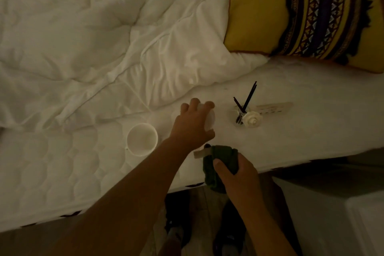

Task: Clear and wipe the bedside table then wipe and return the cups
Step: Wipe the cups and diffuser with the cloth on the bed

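With the left hand [194,124] curled over a white cup [208,119] on the mattress [62,162] and the right hand [234,172] gripping a bunched green cloth [220,158], she'd best lift it steadily, avoiding the second cup [142,139] and reed diffuser [242,110].

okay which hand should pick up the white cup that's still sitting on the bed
Left. The left hand lies right beside the free white cup, though it already covers a second cup. The right hand is full, clutching the green cloth.
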A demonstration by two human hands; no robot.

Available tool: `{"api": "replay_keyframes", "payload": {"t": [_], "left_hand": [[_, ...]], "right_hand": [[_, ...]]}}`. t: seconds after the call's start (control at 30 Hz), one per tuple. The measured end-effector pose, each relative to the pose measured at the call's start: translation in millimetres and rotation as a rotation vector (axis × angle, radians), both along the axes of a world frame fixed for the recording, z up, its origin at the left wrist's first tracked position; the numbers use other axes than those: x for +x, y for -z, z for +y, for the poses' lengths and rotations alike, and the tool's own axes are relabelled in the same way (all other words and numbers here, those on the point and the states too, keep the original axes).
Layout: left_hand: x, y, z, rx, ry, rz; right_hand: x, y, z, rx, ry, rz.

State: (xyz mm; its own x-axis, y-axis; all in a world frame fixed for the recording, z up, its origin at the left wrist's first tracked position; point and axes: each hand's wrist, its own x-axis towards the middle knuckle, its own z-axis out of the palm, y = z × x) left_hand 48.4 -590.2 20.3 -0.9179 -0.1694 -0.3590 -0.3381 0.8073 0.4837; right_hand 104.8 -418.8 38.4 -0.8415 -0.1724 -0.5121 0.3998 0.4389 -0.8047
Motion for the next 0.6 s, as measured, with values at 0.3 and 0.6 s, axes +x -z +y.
{"api": "replay_keyframes", "payload": {"t": [0.3, 0.6], "left_hand": [[41.6, -35.7, 17.2, 0.597, -0.486, -0.108], [75.2, -58.0, 17.5, 1.251, -0.808, -0.256]], "right_hand": [[-9.9, -16.9, -11.2, -0.091, -0.094, 0.234], [-34.1, -32.7, -16.4, -0.642, 0.197, -0.311]]}}
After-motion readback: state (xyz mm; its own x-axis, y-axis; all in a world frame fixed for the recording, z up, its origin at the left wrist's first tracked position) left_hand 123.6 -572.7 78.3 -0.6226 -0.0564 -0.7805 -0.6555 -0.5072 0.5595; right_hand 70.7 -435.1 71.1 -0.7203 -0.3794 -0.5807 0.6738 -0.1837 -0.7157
